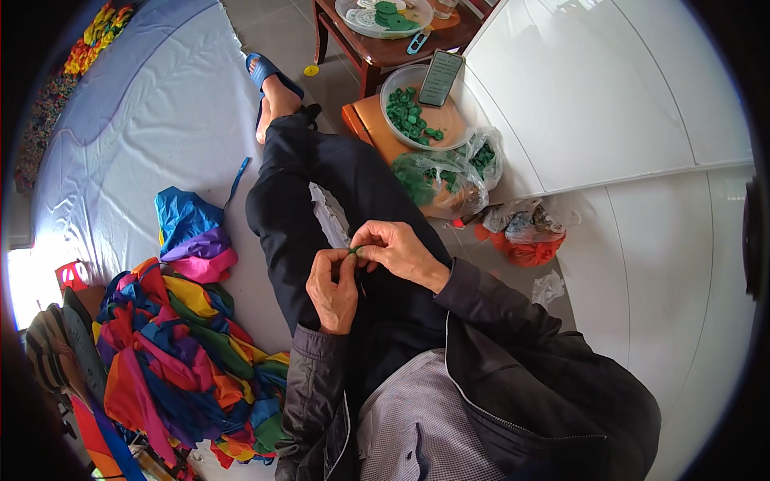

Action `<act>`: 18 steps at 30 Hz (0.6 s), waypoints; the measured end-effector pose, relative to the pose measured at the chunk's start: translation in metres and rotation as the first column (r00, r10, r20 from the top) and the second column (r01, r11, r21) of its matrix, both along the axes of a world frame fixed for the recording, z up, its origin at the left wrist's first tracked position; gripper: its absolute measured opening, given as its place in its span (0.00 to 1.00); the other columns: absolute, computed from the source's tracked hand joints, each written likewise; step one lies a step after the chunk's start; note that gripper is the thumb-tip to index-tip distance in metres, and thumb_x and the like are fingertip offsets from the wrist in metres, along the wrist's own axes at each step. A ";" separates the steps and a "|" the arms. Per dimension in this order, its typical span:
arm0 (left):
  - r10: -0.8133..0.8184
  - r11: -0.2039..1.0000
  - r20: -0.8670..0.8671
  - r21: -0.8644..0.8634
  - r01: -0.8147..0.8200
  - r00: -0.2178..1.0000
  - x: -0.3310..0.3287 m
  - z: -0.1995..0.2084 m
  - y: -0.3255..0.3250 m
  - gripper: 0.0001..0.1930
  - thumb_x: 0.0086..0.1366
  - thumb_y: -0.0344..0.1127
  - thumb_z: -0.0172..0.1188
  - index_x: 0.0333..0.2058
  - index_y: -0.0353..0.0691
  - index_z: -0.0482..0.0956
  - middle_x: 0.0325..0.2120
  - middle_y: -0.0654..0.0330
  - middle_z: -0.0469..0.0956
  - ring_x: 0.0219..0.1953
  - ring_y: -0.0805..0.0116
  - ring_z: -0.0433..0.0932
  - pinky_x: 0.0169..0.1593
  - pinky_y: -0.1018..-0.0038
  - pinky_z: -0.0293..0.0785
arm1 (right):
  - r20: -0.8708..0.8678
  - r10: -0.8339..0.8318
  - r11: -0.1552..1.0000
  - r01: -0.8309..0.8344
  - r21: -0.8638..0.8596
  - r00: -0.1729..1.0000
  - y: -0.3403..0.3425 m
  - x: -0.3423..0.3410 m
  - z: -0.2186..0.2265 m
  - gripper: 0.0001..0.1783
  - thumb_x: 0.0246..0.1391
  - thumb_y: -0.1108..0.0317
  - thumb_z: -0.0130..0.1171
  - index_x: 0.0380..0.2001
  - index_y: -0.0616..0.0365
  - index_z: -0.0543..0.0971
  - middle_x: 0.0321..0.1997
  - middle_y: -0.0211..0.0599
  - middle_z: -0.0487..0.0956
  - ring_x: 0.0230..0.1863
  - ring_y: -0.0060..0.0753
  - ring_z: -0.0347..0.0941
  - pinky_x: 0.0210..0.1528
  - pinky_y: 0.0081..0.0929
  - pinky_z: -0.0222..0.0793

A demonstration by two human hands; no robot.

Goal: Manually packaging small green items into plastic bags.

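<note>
Seated person, hands meeting above dark trousers. Left hand [333, 293]: thumb and forefinger tips pinched together on a small, thin green piece [354, 250]; its exact shape is mostly covered. Right hand [401, 250]: thumb and fingertips closed on the same piece from the other side. Piece sits between the two hands, over the lap, just beside the lower end of a crumpled white strip [327, 212] lying along the thigh.

Beyond the knee: round clear plastic tub [449, 124] with loose small green plastic parts [405, 116]; clear plastic bags [457, 180] of similar green parts near it. Writing: black-framed phone [441, 78], propped upright at the tub, shows rows of small text on a pale green screen, too small to read.

Person's left: heaped rainbow-coloured fabric [172, 361].
</note>
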State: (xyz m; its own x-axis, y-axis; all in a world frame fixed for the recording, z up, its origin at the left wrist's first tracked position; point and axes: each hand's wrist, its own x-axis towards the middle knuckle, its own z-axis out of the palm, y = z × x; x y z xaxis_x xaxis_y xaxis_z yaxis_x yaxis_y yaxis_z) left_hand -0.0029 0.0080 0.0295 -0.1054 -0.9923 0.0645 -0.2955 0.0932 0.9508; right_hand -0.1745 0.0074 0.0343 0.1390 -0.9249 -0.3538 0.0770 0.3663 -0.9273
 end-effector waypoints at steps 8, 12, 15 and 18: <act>-0.006 0.992 -0.106 0.122 0.019 0.994 -0.001 0.001 -0.001 0.03 0.69 0.25 0.64 0.36 0.32 0.79 0.27 0.64 0.79 0.27 0.79 0.74 0.32 0.80 0.71 | 0.002 -0.081 0.996 0.081 0.022 0.997 0.001 0.003 0.002 0.03 0.65 0.78 0.61 0.41 0.64 0.80 0.36 0.32 0.83 0.36 0.20 0.80 0.36 0.20 0.81; 0.008 0.980 -0.105 0.198 0.013 0.994 0.003 -0.004 0.000 0.04 0.67 0.24 0.66 0.37 0.31 0.79 0.28 0.60 0.79 0.28 0.76 0.76 0.34 0.78 0.74 | 0.016 -0.063 0.998 0.062 0.025 0.998 0.000 0.004 0.003 0.03 0.65 0.78 0.61 0.41 0.64 0.80 0.36 0.32 0.83 0.35 0.20 0.81 0.36 0.20 0.81; -0.025 0.988 -0.089 0.151 0.038 0.996 0.004 -0.007 0.001 0.04 0.68 0.26 0.65 0.38 0.32 0.80 0.29 0.62 0.80 0.28 0.77 0.76 0.34 0.79 0.73 | 0.014 -0.060 0.998 0.060 0.006 0.998 0.000 0.001 0.006 0.04 0.65 0.78 0.61 0.42 0.65 0.80 0.36 0.32 0.83 0.35 0.20 0.81 0.36 0.20 0.81; 0.003 0.973 -0.147 0.227 0.030 0.989 0.004 -0.007 0.000 0.04 0.71 0.28 0.63 0.40 0.32 0.81 0.28 0.64 0.79 0.28 0.79 0.76 0.34 0.80 0.73 | -0.038 -0.076 0.996 0.075 -0.038 0.996 -0.005 -0.012 0.014 0.04 0.65 0.77 0.61 0.42 0.65 0.79 0.36 0.33 0.83 0.35 0.22 0.82 0.36 0.21 0.82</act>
State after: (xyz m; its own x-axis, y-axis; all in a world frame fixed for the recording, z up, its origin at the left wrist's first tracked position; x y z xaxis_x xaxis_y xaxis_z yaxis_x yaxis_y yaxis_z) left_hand 0.0014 0.0083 0.0229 -0.1252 -0.9810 -0.1480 -0.1524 -0.1284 0.9799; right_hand -0.1860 0.0022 0.0483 0.0548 -0.9446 -0.3236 0.0662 0.3268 -0.9428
